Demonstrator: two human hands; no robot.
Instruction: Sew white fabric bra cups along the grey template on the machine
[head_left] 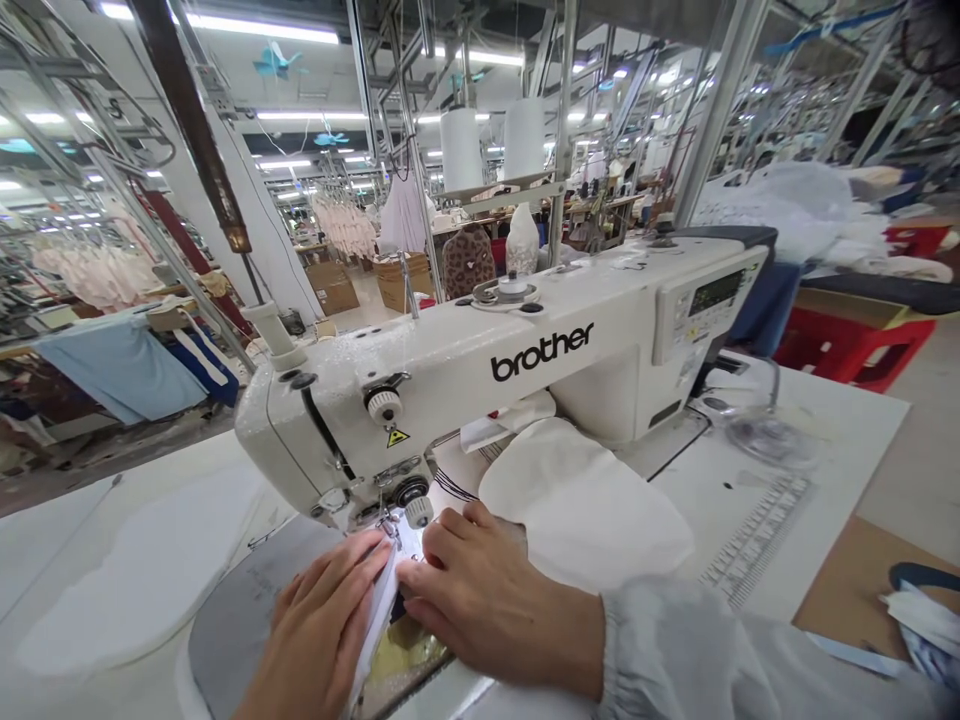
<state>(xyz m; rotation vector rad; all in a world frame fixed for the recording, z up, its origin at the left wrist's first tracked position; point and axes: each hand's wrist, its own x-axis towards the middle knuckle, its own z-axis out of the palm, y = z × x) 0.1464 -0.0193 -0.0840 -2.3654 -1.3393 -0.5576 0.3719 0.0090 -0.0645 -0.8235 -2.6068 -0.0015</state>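
A narrow white fabric strip (381, 612) is pinched between the two hands just in front of the needle area. The left hand (319, 630) is laid flat, fingers extended and pressed against the strip's left side; nothing is enclosed in the palm. The right hand (480, 590) is curled, fingertips (409, 572) pressed down onto the strip's right edge, touching the left hand's fingertips across the cloth. Whether the strip is truly gripped or only pressed flat cannot be told from this angle. The strip is seen standing on edge between the hands, its far end reaching under the presser foot (390, 525), which is partly hidden by glare.

A white sleeve (675, 650) is worn on the right arm. Below the hands a grey bed plate (240, 610) is seen, with a yellowish opening close under the strip. Directly behind the hands stands a white sewing machine (480, 370) marked "brother", with a control panel (709, 300) at its right end. A folded pile of white cloth (592, 500) is lying under the machine arm, just beside the right hand. A flat white cut piece (142, 590) is spread on the white table (825, 440) well to the left. Two white thread cones (491, 145) are mounted on a stand behind the machine. Hanging garments and red stools are visible farther back.
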